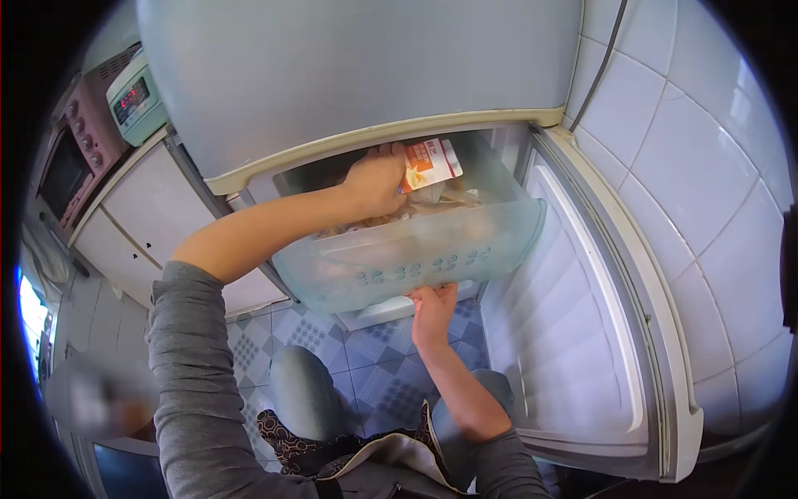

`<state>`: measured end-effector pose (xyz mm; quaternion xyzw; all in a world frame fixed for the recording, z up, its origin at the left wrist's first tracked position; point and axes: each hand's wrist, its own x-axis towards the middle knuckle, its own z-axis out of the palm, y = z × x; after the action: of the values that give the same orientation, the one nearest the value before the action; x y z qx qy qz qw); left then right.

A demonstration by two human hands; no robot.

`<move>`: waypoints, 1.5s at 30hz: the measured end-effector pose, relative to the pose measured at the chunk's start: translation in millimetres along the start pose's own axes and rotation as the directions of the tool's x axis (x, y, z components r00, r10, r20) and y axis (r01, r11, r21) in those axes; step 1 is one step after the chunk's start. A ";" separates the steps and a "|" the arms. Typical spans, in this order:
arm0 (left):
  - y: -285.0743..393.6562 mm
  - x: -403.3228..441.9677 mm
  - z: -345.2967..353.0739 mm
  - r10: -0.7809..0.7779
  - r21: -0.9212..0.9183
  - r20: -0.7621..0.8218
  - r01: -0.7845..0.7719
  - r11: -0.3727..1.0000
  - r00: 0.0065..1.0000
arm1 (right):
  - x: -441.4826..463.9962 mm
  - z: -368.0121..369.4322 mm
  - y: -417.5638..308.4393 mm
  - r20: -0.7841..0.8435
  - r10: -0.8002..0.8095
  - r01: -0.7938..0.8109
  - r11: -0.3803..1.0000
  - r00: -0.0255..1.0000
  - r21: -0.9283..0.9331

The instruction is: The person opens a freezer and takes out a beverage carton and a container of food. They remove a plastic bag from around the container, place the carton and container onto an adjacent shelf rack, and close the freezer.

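My left hand (376, 181) is closed on a small orange-and-white food packet (431, 164) and holds it over the pulled-out freezer drawer (416, 254). The drawer is pale green and see-through, and several wrapped items (440, 200) lie inside, too blurred to name. Below, my right hand (434, 312) grips the bottom front edge of the drawer, with its fingertips tucked under the edge and partly hidden.
The lower fridge door (573, 308) stands swung out to the right, beside a tiled wall (665, 166). Above the drawer is the closed upper door (357, 66). At left, a pink oven (75, 158) and a green appliance (135, 100) stand on a white cabinet (158, 200).
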<state>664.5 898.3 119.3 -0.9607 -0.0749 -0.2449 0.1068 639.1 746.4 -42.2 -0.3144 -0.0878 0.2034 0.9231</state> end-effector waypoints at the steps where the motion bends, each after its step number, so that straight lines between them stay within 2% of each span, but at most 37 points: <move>1: 1.5 -4.1 -6.8 0.024 -0.001 0.008 -0.024 1.000 1.000 | -0.3 -0.8 -2.0 0.001 0.011 -0.011 1.000 1.000 -0.005; 2: 2.0 -6.4 -14.9 0.024 0.000 -0.003 -0.024 1.000 1.000 | 0.5 -2.1 -3.7 0.009 0.003 -0.003 1.000 1.000 -0.007; 5: 9.7 -17.0 -70.5 0.016 -0.090 0.227 0.005 0.996 0.974 | 2.0 -4.8 -4.6 0.009 0.065 -0.065 0.997 0.998 -0.030; 6: 10.4 -23.8 -80.3 0.008 -0.085 0.223 0.011 0.996 0.975 | 1.4 -4.9 -5.4 0.019 0.067 -0.066 0.997 0.998 -0.030; 9: 14.0 -47.1 -105.8 0.087 -0.182 -0.022 -0.089 0.979 0.996 | 0.7 -4.1 -11.9 0.089 0.053 -0.046 0.995 0.995 -0.083; 10: 16.9 -55.3 -116.3 0.081 -0.178 -0.023 -0.084 0.980 0.996 | 0.1 -5.5 -16.6 0.096 0.057 -0.049 0.995 0.994 -0.083; 11: 21.2 -62.9 -127.9 0.037 -0.223 -0.114 -0.062 0.973 0.993 | 1.0 -8.0 -23.6 0.157 0.256 -0.211 0.943 0.954 -0.256; 13: 27.8 -79.8 -146.0 -0.062 -0.316 -0.288 -0.033 0.948 0.956 | -2.7 -6.5 -33.8 0.163 0.626 -0.431 0.680 0.762 -0.593; 14: 29.7 -92.4 -149.3 -0.069 -0.314 -0.290 -0.027 0.949 0.955 | -12.6 -3.5 -34.8 0.166 0.629 -0.430 0.677 0.759 -0.598; 15: 31.6 -106.5 -151.4 -0.223 -0.685 -0.111 0.088 0.723 0.969 | -27.7 4.4 -41.4 0.261 0.576 -0.274 0.678 0.775 -0.682; 16: 33.0 -119.8 -152.8 -0.284 -0.911 0.103 0.206 0.358 0.953 | -41.7 16.2 -51.9 0.366 0.521 -0.097 0.664 0.771 -0.741; 17: 34.7 -133.6 -152.1 -0.244 -0.949 0.317 0.308 -0.074 0.917 | -54.9 29.3 -62.8 0.471 0.472 0.086 0.633 0.745 -0.770; 18: 40.2 -150.8 -147.0 -0.273 -0.949 0.313 0.291 -0.122 0.910 | -73.5 44.7 -76.6 0.499 0.221 0.163 0.771 0.838 -0.616; 19: 48.5 -168.8 -138.1 -0.300 -0.946 0.314 0.272 -0.174 0.901 | -92.1 59.7 -90.8 0.463 -0.037 0.268 0.855 0.885 -0.445; 20: 59.7 -185.0 -124.3 -0.404 -0.989 0.142 0.144 -0.026 0.903 | -105.3 71.0 -103.0 0.468 -0.026 0.267 0.848 0.883 -0.457; 21: 73.2 -199.5 -113.6 -0.482 -0.991 -0.039 0.029 0.133 0.875 | -115.0 81.5 -114.1 0.510 -0.119 0.381 0.810 0.852 -0.447; 22: 88.5 -213.6 -111.5 -0.525 -0.939 -0.115 0.081 0.335 0.843 | -120.5 88.4 -117.0 0.555 -0.203 0.487 0.761 0.806 -0.429; 23: 99.1 -229.2 -110.9 -0.553 -0.842 -0.191 0.154 0.517 0.811 | -126.2 90.7 -111.7 0.567 -0.179 0.479 0.761 0.804 -0.438; 24: 102.4 -244.8 -108.8 -0.574 -0.843 -0.191 0.167 0.511 0.796 | -132.2 92.3 -105.0 0.587 -0.155 0.506 0.704 0.794 -0.498; 26: 101.8 -266.8 -98.6 -0.546 -0.882 -0.205 0.088 0.463 0.813 | -138.7 95.3 -90.8 0.632 -0.118 0.571 0.577 0.766 -0.584; 27: 96.6 -272.0 -94.5 -0.527 -0.897 -0.216 0.047 0.440 0.822 | -136.1 93.6 -84.6 0.647 -0.107 0.576 0.580 0.755 -0.576; 28: 86.7 -277.8 -92.4 -0.543 -0.896 -0.218 0.055 0.441 0.811 | -129.8 86.7 -79.5 0.667 -0.019 0.509 0.663 0.745 -0.550; 30: 57.9 -292.2 -89.8 -0.467 -0.954 -0.104 0.044 0.295 0.878 | -116.5 77.6 -70.7 0.710 0.151 0.344 0.793 0.687 -0.502; 31: 49.7 -298.6 -89.0 -0.419 -0.975 -0.050 0.047 0.218 0.906 | -115.2 76.4 -64.8 0.717 0.168 0.338 0.794 0.677 -0.505; 32: 47.0 -302.4 -89.0 -0.436 -0.974 -0.049 0.054 0.219 0.899 | -114.0 75.8 -59.4 0.728 0.229 0.311 0.792 0.646 -0.525; 34: 44.0 -305.7 -91.0 -0.413 -0.983 0.078 0.139 0.118 0.907 | -109.9 77.2 -51.6 0.743 0.334 0.267 0.783 0.581 -0.561; 35: 42.2 -306.4 -90.1 -0.392 -0.981 0.141 0.180 0.066 0.909 | -109.2 78.4 -47.5 0.745 0.339 0.267 0.783 0.575 -0.562; 38: 36.6 -310.5 -73.2 -0.441 -0.971 0.192 0.234 0.042 0.877 | -109.1 81.9 -35.1 0.644 0.418 0.091 0.791 0.641 -0.605; 40: 32.8 -312.4 -67.1 -0.464 -0.963 0.227 0.269 0.025 0.856 | -102.7 79.5 -29.4 0.669 0.419 0.116 0.790 0.613 -0.601; 42: 28.8 -314.0 -64.6 -0.420 -0.948 0.310 0.313 -0.065 0.853 | -98.5 76.3 -24.2 0.717 0.407 0.170 0.794 0.566 -0.584; 45: 27.7 -315.3 -60.8 -0.370 -0.930 0.367 0.338 -0.143 0.853 | -97.8 73.3 -24.4 0.725 0.392 0.224 0.773 0.567 -0.593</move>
<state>368.3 828.0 13.3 -0.6813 -0.1348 -0.2528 -0.6736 537.5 726.7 27.2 -0.4756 -0.5504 0.3302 0.6015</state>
